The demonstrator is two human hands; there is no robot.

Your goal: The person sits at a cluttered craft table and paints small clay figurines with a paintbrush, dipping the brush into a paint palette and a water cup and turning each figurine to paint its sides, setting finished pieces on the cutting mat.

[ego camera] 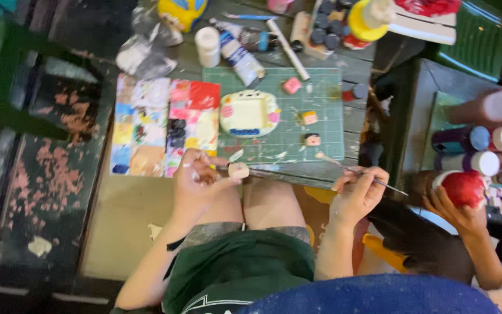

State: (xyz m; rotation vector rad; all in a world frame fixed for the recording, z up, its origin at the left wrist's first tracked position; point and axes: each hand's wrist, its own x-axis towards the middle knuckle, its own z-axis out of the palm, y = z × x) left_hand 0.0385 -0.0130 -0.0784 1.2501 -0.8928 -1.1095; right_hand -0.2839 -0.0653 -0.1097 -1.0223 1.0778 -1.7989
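Near the front edge of the worktop (321,174), left hand (196,183) pinching small beige clay piece (239,170), right hand (357,192) closed around thin brush (358,172). Best kept low and steady, brush tip close to piece, strokes light.

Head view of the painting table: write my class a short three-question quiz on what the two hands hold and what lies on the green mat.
1. True or false: the right hand holds a thin paintbrush.
2. What does the left hand grip? A) a small pale clay piece on a stick B) a paint bottle C) scissors
3. Fill in: the white square dish lies on the green ____ mat.

Key: 1 true; 2 A; 3 cutting. Beside the person, another person's hand holds a red ball.
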